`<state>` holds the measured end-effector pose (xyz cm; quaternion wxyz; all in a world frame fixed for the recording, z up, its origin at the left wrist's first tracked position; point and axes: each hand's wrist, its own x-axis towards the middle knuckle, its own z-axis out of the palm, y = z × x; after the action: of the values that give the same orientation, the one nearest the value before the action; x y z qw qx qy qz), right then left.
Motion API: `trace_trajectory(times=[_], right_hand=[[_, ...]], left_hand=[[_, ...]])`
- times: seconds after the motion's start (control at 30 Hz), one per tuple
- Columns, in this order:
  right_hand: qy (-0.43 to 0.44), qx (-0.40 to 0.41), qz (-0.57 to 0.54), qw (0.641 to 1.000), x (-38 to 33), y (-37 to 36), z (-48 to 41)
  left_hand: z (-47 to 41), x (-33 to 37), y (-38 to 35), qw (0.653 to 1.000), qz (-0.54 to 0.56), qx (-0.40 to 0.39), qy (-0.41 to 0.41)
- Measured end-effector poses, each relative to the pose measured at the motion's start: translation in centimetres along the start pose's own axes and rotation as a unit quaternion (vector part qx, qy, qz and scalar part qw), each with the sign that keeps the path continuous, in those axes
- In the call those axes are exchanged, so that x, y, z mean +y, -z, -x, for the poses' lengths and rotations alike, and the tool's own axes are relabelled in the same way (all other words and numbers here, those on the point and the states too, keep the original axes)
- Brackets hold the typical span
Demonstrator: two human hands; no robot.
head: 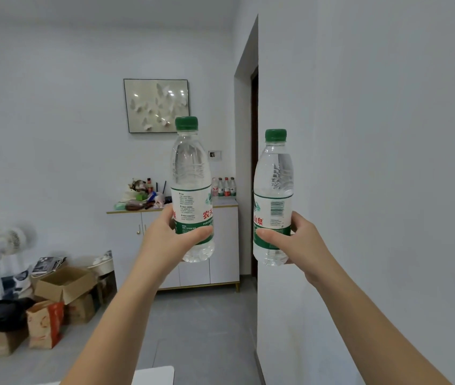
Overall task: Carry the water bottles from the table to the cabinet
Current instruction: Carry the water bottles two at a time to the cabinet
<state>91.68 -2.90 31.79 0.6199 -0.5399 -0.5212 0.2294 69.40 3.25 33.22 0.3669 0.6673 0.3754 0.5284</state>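
Two hands carry the load in mid-air. The left hand [166,237] curls its thumb and fingers round the lower label of a clear plastic water bottle with a green screw cap [191,173], and the right hand [304,243] grips a second clear green-capped water bottle [273,173] the same way. Both bottles stand nearly upright, caps up and long axes vertical, side by side but apart. The left one's white-and-green label shows the red characters 农夫 beside small print too fine to read. The right one shows 山泉 in red and a black barcode. Straight ahead, across open grey tiled floor [206,329], stands a white low cabinet with gold trim [223,245]. A few small bottles with red and green labels [225,187] line the right end of its top, and mixed clutter [140,195] fills the left end. A white wall corner [258,301] juts in close on the right, its edge just beside the right bottle. Brown cardboard boxes [65,284] and a white standing fan [1,245] crowd the floor on the left. A framed butterfly picture [156,105] hangs above the cabinet.
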Motion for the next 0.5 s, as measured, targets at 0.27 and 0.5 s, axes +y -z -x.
trace_trajectory(times=[0.27,0.5], right_hand=[[-0.012,0.019,-0.001,1.000,2.0,-0.8,-3.2],[-0.007,0.018,-0.007,1.000,5.7,-1.8,-9.6]], left_hand=[[-3.4,-2.7,0.2,1.000,0.005,0.009,0.019],[-9.4,-5.9,-1.9,1.000,-0.007,0.022,0.019]])
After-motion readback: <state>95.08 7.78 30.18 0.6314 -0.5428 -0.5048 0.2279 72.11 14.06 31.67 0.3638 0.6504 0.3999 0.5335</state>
